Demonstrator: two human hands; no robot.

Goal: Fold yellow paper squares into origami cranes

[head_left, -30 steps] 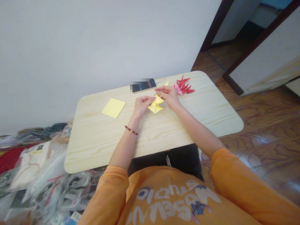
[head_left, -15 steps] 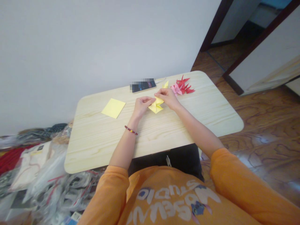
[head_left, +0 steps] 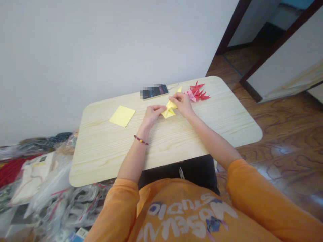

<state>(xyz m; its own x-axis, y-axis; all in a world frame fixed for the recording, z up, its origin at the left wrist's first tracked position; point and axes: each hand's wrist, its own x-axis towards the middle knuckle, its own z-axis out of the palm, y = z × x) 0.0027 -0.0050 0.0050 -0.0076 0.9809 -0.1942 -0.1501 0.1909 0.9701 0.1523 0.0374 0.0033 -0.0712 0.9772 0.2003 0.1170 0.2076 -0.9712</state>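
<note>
A wooden table (head_left: 106,158) is standing before the person, and plastic bags (head_left: 42,188) are lying on the floor at its left side. On the table are lying one phone (head_left: 157,91), one flat yellow sheet (head_left: 122,116), one pink paper bird (head_left: 191,96) and several red paper birds (head_left: 201,94), which I cannot count exactly. The left hand (head_left: 152,115) and the right hand (head_left: 182,104) are closing on one folded yellow paper (head_left: 169,110), which is sitting between them, and the right hand is nearest to the birds.

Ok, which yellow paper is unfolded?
The flat square at left, untouched; the folded yellow piece is pinched between the left hand and right hand.
</note>
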